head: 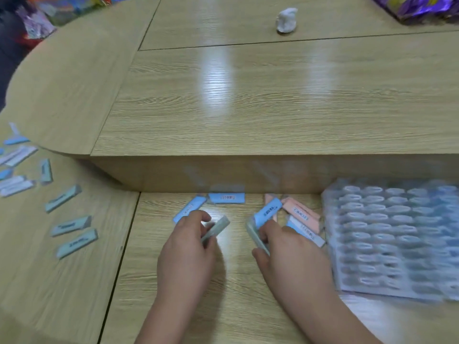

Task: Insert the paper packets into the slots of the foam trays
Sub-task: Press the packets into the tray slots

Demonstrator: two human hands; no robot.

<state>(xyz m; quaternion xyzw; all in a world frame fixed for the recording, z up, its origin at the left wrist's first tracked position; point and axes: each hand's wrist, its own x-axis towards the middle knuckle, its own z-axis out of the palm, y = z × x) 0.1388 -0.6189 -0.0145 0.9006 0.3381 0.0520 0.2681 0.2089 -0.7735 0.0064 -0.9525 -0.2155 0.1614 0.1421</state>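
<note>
My left hand point(188, 247) pinches a pale greenish packet point(217, 228) at its lower end, tilted up to the right. My right hand point(288, 249) grips a few packets, a blue one point(268, 211) on top of a pale one point(255, 235). Loose blue packets point(226, 197) lie against the step behind my hands, and pink packets point(301, 213) lie to the right of them. A foam tray point(392, 239) with rows of oval slots sits at the right, blurred; whether its slots hold packets I cannot tell.
Several more blue and white packets point(72, 224) are scattered on the lower desk at the left. A raised wooden tabletop point(248, 108) steps up behind the work area, with a crumpled white lump point(286, 19) and a purple bag point(417, 7) at the far edge.
</note>
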